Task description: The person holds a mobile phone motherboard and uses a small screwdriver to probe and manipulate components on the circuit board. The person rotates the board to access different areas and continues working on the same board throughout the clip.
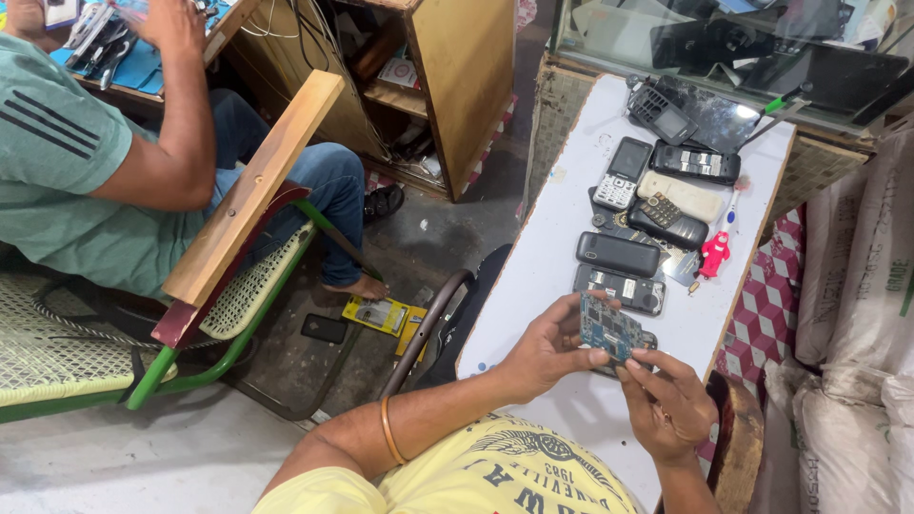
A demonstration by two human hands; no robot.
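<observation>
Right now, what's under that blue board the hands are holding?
Under the blue circuit board, a dark phone body peeks out at the right edge, above the white table. The board and fingers cover the rest.

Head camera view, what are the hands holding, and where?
A blue circuit board: left hand grips its left edge, right hand fingertips touch its lower right corner.
</observation>
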